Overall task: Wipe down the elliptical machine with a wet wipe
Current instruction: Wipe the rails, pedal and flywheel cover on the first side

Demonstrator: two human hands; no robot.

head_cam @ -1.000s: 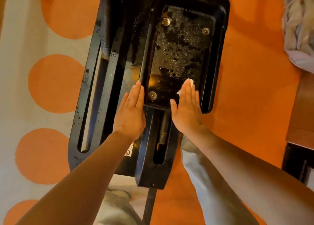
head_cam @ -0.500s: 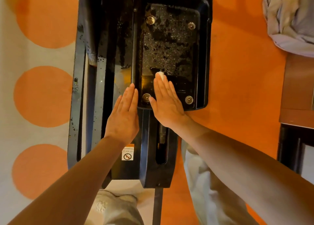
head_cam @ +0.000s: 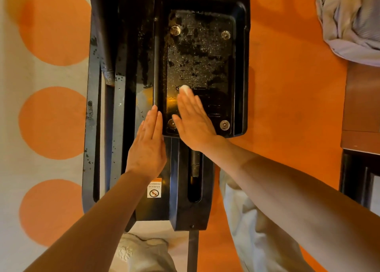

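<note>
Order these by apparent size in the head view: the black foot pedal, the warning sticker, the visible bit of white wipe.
1. Black plastic foot pedal, by far the largest.
2. White rectangular warning sticker.
3. Visible bit of white wet wipe, smallest; most lies hidden under the right hand.

A room in a home, used for exercise.
The black plastic elliptical machine (head_cam: 144, 45) stands on a soft cream carpet with big orange circles (head_cam: 51, 123); crumpled pale grey bedding (head_cam: 349, 21) and brown wooden furniture (head_cam: 362, 103) are beside it.
</note>
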